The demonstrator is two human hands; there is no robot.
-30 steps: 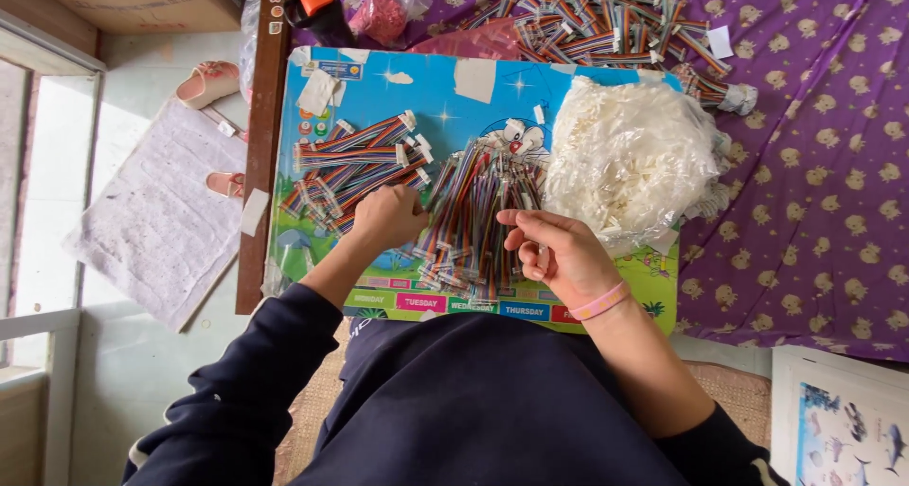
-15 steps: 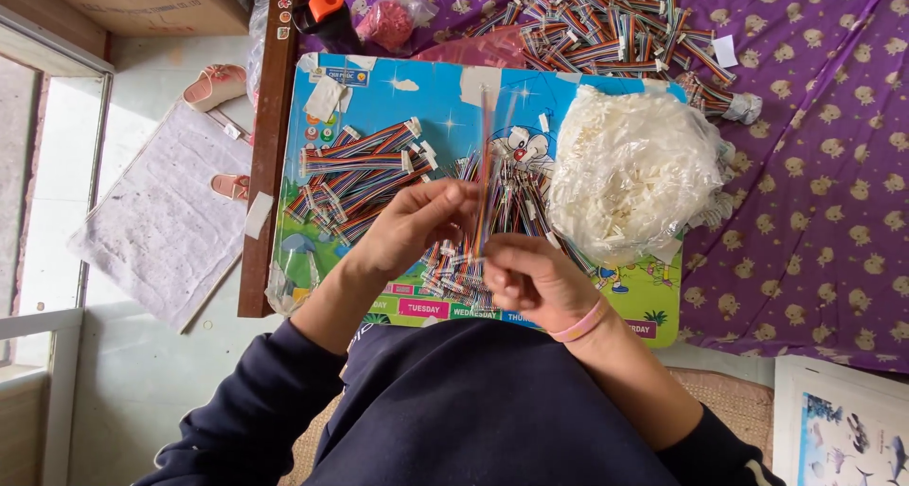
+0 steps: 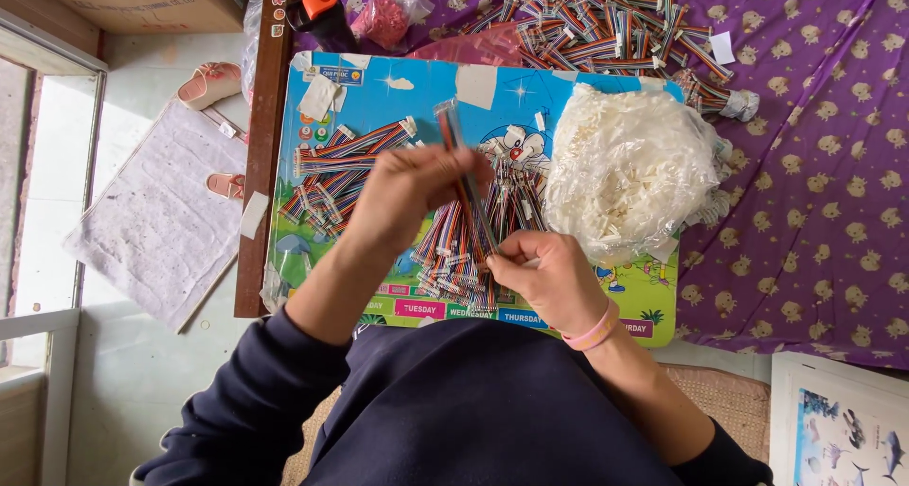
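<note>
My left hand [image 3: 412, 193] is raised over a colourful cartoon board [image 3: 379, 88] and grips a single multicoloured ribbon cable [image 3: 453, 131] that sticks up past the fingers. My right hand [image 3: 549, 278], a pink band at its wrist, pinches the cable's lower end near a small white connector. Under both hands lies a heap of the same ribbon cables [image 3: 454, 254]. A second, tidier bundle of cables [image 3: 331, 174] lies to the left on the board. A clear bag of white plastic connectors [image 3: 630, 169] sits to the right on the board.
The board lies on a purple patterned cloth [image 3: 814, 193] with a big pile of ribbon cables [image 3: 615, 22] at the back. A black-and-orange tool [image 3: 322, 13] and pink bag [image 3: 388, 17] sit beyond. Left: wooden edge [image 3: 260, 164], floor mat [image 3: 151, 221], sandals [image 3: 208, 84].
Both hands have come up off the heap. The left hand lifted one cable clear of the pile, and the right hand moved in to pinch its lower end.
</note>
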